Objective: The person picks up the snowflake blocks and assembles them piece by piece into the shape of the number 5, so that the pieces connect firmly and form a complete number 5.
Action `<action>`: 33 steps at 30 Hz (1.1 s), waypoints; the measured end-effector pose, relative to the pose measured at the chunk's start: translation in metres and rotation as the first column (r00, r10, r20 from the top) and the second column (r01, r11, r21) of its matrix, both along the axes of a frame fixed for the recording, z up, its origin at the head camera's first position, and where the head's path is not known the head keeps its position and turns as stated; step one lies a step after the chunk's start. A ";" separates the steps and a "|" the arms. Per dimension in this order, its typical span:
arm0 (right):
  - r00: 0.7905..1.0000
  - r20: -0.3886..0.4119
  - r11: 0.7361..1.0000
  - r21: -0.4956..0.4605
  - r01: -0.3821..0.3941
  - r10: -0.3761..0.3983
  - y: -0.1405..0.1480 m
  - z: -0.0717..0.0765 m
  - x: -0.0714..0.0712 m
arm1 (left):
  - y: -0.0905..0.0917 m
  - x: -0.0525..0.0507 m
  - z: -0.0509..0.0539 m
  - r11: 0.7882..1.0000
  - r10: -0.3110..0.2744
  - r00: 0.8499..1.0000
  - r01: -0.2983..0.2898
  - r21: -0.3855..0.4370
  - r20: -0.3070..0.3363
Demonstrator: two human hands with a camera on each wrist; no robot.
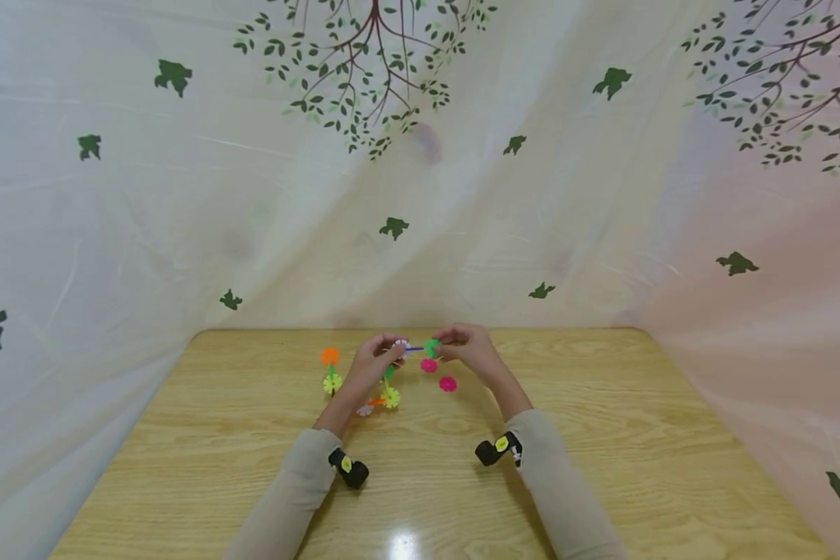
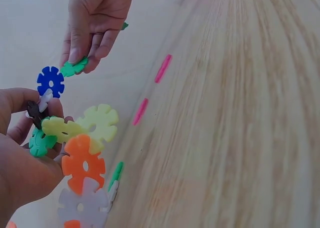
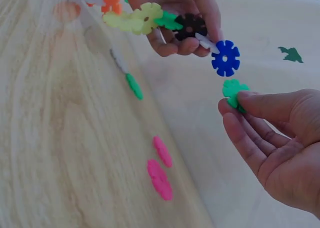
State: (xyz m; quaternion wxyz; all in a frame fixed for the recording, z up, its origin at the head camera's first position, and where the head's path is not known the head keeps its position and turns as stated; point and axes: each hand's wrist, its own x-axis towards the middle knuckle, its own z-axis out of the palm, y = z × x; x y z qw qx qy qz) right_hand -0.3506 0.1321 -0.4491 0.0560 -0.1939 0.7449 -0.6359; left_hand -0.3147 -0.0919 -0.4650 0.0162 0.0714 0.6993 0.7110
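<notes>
Right wrist view: the curled left hand [image 3: 187, 0] grips a disc chain [image 3: 153, 11]; the right hand [image 3: 290, 163] pinches a green disc [image 3: 233, 89].

Green disc [image 1: 431, 348] in right fingers [image 1: 451, 335]

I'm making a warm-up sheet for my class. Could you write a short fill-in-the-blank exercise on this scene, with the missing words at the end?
1. The disc pinched by the right hand is coloured ____.
2. The left hand holds a chain of discs whose end nearest the right hand is coloured ____.
3. On the table lie ____ pink discs.

Missing words: green; blue; two.
</notes>
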 end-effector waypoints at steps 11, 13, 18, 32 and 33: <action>0.998 0.048 0.998 -0.047 0.044 -0.042 -0.005 0.001 0.008 | -0.003 -0.001 0.000 1.000 -0.020 1.000 0.020 0.000 0.007; 0.998 0.051 0.998 -0.051 0.045 -0.042 -0.005 0.002 0.008 | -0.003 -0.001 0.000 1.000 -0.023 1.000 0.023 0.000 0.006; 0.998 0.056 0.998 -0.050 0.032 -0.030 -0.006 0.003 0.008 | -0.003 0.000 0.000 1.000 -0.022 1.000 0.022 0.003 0.010; 0.999 0.029 0.998 -0.057 0.039 -0.038 -0.009 0.003 0.010 | -0.002 -0.001 0.000 0.999 -0.031 1.000 0.031 0.016 0.000; 0.999 0.030 0.998 -0.056 0.039 -0.038 -0.009 0.003 0.010 | -0.002 -0.001 0.000 0.999 -0.031 1.000 0.031 0.018 -0.001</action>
